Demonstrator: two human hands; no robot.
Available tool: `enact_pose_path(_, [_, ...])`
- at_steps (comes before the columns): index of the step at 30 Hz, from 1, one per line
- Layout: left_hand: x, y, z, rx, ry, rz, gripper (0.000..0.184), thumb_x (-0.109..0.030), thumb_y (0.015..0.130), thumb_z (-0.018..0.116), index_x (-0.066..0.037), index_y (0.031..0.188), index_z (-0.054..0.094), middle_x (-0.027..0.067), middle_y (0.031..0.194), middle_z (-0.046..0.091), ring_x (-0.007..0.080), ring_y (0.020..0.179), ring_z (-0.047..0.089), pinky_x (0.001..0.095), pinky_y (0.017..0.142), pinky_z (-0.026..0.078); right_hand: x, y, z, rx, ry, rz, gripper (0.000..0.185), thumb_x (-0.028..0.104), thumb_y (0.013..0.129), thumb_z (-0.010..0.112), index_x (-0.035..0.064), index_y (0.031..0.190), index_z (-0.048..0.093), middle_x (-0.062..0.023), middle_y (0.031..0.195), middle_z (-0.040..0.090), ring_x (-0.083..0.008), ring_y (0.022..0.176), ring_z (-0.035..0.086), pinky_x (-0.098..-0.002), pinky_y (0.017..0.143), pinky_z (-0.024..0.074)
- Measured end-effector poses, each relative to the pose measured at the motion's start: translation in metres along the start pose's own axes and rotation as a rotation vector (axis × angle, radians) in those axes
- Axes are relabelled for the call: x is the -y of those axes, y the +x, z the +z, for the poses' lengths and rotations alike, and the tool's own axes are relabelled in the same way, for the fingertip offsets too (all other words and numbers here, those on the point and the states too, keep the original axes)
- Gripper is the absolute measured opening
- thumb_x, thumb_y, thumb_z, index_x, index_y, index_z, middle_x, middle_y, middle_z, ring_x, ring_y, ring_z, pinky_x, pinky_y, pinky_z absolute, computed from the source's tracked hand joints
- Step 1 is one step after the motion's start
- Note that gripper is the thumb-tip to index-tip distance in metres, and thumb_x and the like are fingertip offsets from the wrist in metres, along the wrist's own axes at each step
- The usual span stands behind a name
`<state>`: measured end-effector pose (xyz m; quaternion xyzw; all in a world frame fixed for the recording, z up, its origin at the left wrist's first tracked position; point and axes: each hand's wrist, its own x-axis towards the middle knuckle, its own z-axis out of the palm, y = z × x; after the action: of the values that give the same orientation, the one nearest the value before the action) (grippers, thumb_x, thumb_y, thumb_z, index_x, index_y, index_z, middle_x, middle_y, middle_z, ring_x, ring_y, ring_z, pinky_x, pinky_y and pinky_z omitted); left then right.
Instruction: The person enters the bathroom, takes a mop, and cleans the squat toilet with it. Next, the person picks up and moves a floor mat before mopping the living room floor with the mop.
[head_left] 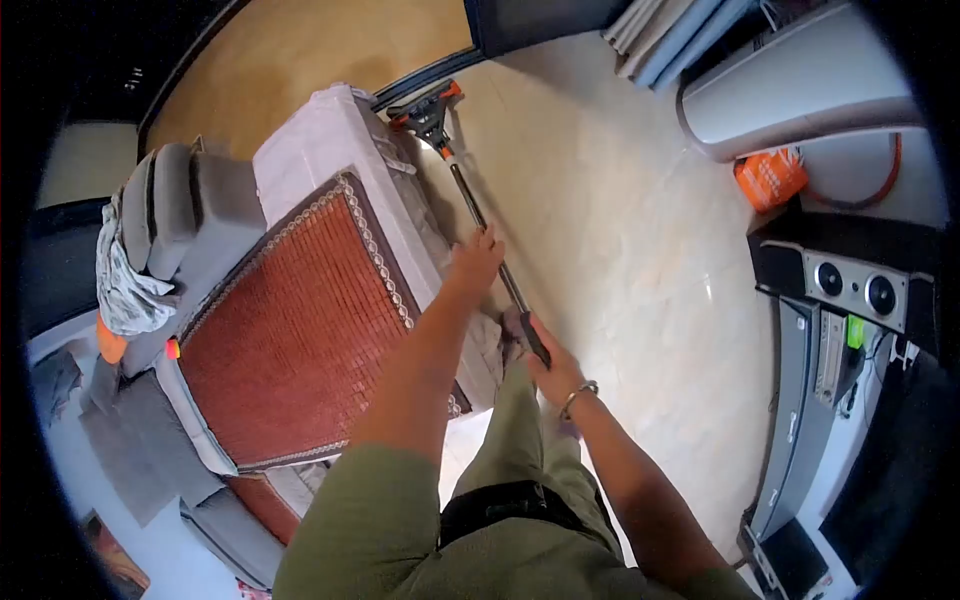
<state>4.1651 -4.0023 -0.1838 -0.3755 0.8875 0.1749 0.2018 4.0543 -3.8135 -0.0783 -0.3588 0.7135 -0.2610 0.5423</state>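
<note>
Person in olive-green shirt and trousers, both hands on a long-handled floor mop. Left hand is farther along, fingers wrapped round the metal pole about midway; right hand is closed on the dark handle grip at the near end, bracelet on that wrist. Mop slants away from the body, head up and to the left in view; mop head, black with orange ends, is down at the pale glossy floor, just beside the far corner of the sofa and near the dark door frame. Can't tell whether its pad lies flat, underside hidden. Sofa side: pale pink cover over the far end, red-brown slatted mat with patterned border on the seat, grey cushions beyond it, grey-and-white cloth draped beside them. Pole runs alongside the sofa edge, over bare floor. Right side of view: hanging curtains at top, large white rounded appliance, type unclear, orange bag next to it, then a silver-fronted speaker by a low grey cabinet.
</note>
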Motion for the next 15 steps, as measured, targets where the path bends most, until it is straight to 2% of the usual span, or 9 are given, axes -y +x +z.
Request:
enact_pose_path(1, [-0.027,-0.015,0.013,0.015,0.01,0.017,0.044,-0.013,0.077,0.053,-0.012,0.119,0.039,0.0135,0.137,0.022,0.0305,0.126,0.026,0.0518,0.088,0.037,-0.011,-0.03,-0.013,-0.01,0.017,0.014,0.06,0.014,0.078,0.054,0.0214,0.133,0.031,-0.0207,0.115,0.049,-0.0261,0.091,0.055,-0.0368,0.082,0.0412])
enact_pose_path(3, [-0.065,-0.033,0.031,0.035,0.01,0.089,0.05,-0.016,0.076,0.055,-0.013,0.122,0.036,0.0136,0.137,0.023,0.0332,0.126,0.024,0.0541,0.087,0.036,-0.025,-0.068,-0.041,0.075,0.019,0.215,0.06,0.013,0.078,0.054,0.0256,0.132,0.032,-0.0167,0.101,0.058,-0.0226,0.079,0.058,-0.0349,0.074,0.0455])
enact_pose_path(6, [-0.124,-0.062,0.055,0.131,0.04,0.144,0.051,-0.016,0.075,0.056,-0.011,0.122,0.037,0.0147,0.136,0.023,0.036,0.127,0.021,0.0555,0.087,0.036,-0.063,-0.133,-0.062,0.042,0.011,0.23,0.058,0.013,0.078,0.053,0.0277,0.131,0.034,-0.0143,0.089,0.062,-0.021,0.071,0.059,-0.0321,0.068,0.047])
enact_pose_path(9, [-0.179,-0.093,0.101,0.203,0.087,0.248,0.046,-0.011,0.074,0.053,-0.011,0.119,0.043,0.0189,0.134,0.027,0.0371,0.127,0.019,0.0551,0.086,0.036,-0.116,-0.205,-0.075,0.06,-0.007,0.255,0.056,0.016,0.079,0.053,0.027,0.13,0.035,-0.0134,0.094,0.061,-0.0225,0.078,0.059,-0.0324,0.072,0.046])
enact_pose_path(10, [-0.201,-0.11,0.105,0.2,0.107,0.252,0.046,-0.011,0.074,0.053,-0.011,0.119,0.043,0.0189,0.134,0.027,0.0371,0.127,0.019,0.0551,0.086,0.036,-0.139,-0.232,-0.076,-0.005,-0.005,0.113,0.051,0.021,0.08,0.053,0.0266,0.129,0.037,-0.0144,0.1,0.06,-0.0263,0.087,0.06,-0.034,0.077,0.0453])
enact_pose_path(11, [-0.226,-0.131,0.11,0.235,0.031,0.243,0.048,-0.011,0.074,0.052,-0.011,0.121,0.04,0.0198,0.134,0.026,0.0393,0.127,0.018,0.0571,0.088,0.033,-0.152,-0.258,-0.08,-0.011,0.01,0.108,0.051,0.021,0.08,0.053,0.0266,0.129,0.037,-0.0144,0.1,0.06,-0.0263,0.087,0.06,-0.034,0.077,0.0453])
enact_pose_path(13, [-0.275,-0.172,0.133,0.271,-0.033,0.244,0.05,-0.012,0.075,0.051,-0.01,0.123,0.037,0.0206,0.134,0.026,0.0415,0.127,0.016,0.0592,0.09,0.031,-0.173,-0.315,-0.092,0.003,-0.076,0.189,0.049,0.015,0.081,0.054,0.0201,0.128,0.039,-0.0115,0.102,0.06,-0.0158,0.085,0.058,-0.0266,0.075,0.0446])
enact_pose_path(14, [-0.301,-0.193,0.154,0.292,-0.083,0.257,0.055,-0.012,0.074,0.054,-0.01,0.125,0.034,0.0207,0.134,0.026,0.0416,0.126,0.017,0.0599,0.09,0.031,-0.193,-0.347,-0.095,-0.036,-0.091,0.121,0.047,0.017,0.083,0.052,0.0204,0.128,0.04,-0.0092,0.091,0.061,-0.0138,0.076,0.057,-0.026,0.07,0.0451])
enact_pose_path(15, [-0.323,-0.209,0.173,0.313,-0.133,0.272,0.06,-0.012,0.072,0.056,-0.011,0.127,0.031,0.0207,0.134,0.026,0.0417,0.126,0.018,0.0606,0.091,0.03,-0.206,-0.375,-0.1,-0.053,-0.081,0.124,0.047,0.017,0.083,0.052,0.0204,0.128,0.04,-0.0092,0.091,0.061,-0.0138,0.076,0.057,-0.026,0.07,0.0451])
